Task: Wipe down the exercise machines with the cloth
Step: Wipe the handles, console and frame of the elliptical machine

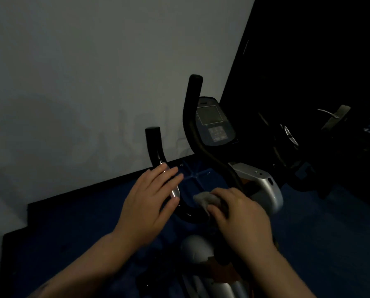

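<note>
An exercise bike stands before me in dim light, with black curved handlebars [192, 117] and a console screen [214, 121]. My right hand [240, 214] grips a small grey cloth [205, 200] and presses it on the low bend of the handlebar. My left hand [151, 198] hovers with straight fingers over the left handlebar, beside its silver grip plate [175, 192]. Whether the left hand touches the bar is unclear. The bike's silver body [263, 186] shows behind my right hand.
A pale wall [93, 72] with a dark baseboard runs close behind the bike. Blue carpet [330, 233] covers the floor. A dark door with a metal lever handle [330, 114] stands at the right, with dark equipment near it.
</note>
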A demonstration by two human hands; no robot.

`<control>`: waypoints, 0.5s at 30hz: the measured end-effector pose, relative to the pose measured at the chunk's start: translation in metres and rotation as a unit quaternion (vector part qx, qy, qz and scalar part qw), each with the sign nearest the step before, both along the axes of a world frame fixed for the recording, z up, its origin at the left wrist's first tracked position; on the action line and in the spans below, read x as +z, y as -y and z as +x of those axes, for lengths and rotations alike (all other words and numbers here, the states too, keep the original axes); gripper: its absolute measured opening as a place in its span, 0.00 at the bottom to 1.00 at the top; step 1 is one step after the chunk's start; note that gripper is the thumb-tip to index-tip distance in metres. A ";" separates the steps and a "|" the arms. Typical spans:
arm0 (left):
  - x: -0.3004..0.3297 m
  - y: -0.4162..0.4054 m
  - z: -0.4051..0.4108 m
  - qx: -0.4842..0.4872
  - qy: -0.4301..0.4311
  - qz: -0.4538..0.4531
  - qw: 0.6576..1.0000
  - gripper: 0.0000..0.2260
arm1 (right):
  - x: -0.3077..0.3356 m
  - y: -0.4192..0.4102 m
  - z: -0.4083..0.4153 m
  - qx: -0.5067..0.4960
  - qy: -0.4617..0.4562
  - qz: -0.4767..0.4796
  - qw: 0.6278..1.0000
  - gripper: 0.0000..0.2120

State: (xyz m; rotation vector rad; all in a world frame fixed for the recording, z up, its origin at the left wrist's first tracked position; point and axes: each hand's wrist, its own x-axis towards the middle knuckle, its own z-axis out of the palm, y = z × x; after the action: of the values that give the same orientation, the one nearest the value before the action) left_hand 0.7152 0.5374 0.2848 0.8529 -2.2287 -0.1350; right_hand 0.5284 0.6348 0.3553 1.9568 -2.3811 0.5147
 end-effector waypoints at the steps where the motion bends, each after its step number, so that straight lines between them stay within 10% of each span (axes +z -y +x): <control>1: 0.003 0.006 0.003 0.002 0.009 -0.006 1.000 0.21 | -0.003 0.001 0.011 0.012 -0.014 -0.006 1.000 0.11; 9: 0.027 0.043 0.023 0.033 0.155 -0.089 0.983 0.23 | 0.000 0.011 0.023 0.070 0.091 0.025 0.993 0.12; 15: 0.028 0.042 0.023 0.039 0.094 -0.056 0.993 0.22 | 0.006 0.025 0.035 0.080 0.207 -0.065 0.973 0.11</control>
State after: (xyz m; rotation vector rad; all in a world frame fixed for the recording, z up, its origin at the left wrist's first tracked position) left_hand 0.7385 0.4956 0.3125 0.9225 -2.3483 0.1105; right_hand 0.5635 0.6099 0.3614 2.1696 -2.3269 1.1590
